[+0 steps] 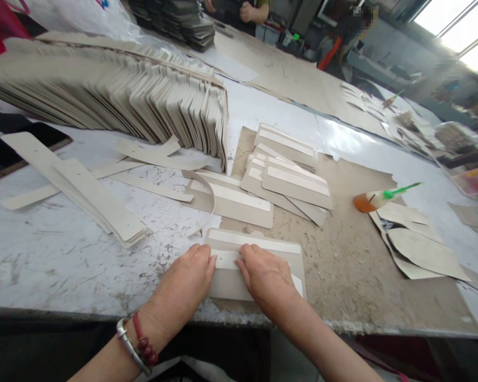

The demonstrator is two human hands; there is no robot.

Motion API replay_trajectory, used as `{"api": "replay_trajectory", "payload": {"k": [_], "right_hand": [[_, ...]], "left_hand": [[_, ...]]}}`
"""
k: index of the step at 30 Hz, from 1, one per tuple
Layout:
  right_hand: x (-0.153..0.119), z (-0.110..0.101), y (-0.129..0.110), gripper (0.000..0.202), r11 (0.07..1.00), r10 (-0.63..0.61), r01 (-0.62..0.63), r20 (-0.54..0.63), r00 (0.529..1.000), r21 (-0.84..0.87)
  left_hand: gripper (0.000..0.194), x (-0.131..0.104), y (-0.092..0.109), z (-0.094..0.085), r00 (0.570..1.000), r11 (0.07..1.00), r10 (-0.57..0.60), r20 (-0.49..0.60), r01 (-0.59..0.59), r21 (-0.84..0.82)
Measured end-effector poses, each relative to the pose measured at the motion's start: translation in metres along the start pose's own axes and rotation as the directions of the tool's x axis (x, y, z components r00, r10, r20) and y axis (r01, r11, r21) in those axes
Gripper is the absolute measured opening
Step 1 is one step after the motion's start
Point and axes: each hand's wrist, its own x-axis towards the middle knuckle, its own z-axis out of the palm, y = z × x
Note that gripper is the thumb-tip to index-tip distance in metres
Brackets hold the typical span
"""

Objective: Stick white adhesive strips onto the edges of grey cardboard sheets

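Both hands rest at the near edge of the worktable (63, 254), pressed palm-down on a grey card panel (258, 249) that carries white strips. On the left hand (187, 278), which wears a metal bangle and a red bead bracelet at the wrist, the fingers lie close together and slightly curled, their tips on the end of a white strip (225, 259). Those of the right hand (265, 276) are likewise held together and flat, touching the same strip from the other side, so the two sets of fingertips almost meet. Just beyond the panel a thin white band (209, 193) curls up off the table, and behind it lies a loose pile of finished panels (290, 178). At the far left stands a long leaning row of card pieces (115, 90); flat card strips (91, 193) lie nearer. To the right a glue bottle (376, 199) with a green nozzle lies on its side beside paper scraps (418, 246).
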Motion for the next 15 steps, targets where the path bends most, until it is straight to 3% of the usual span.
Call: {"api": "replay_trajectory", "payload": {"k": [9,12,15], "right_hand": [[-0.001,-0.002,-0.001,0.008,1.000,0.000,0.000,-0.016,1.000,-0.008],[-0.002,-0.003,-0.001,0.010,1.000,-0.004,0.004,-0.012,1.000,-0.005],[-0.002,-0.005,-0.002,0.012,1.000,0.001,-0.001,0.016,1.000,-0.005]], "left_hand": [[0.019,-0.004,0.001,0.003,0.998,0.991,0.050,-0.026,-0.046,0.126],[0.017,-0.008,0.001,0.002,0.991,0.982,0.071,-0.115,-0.050,0.182],[0.009,-0.010,-0.001,0.003,0.955,0.968,0.141,-0.260,-0.078,0.239]]}}
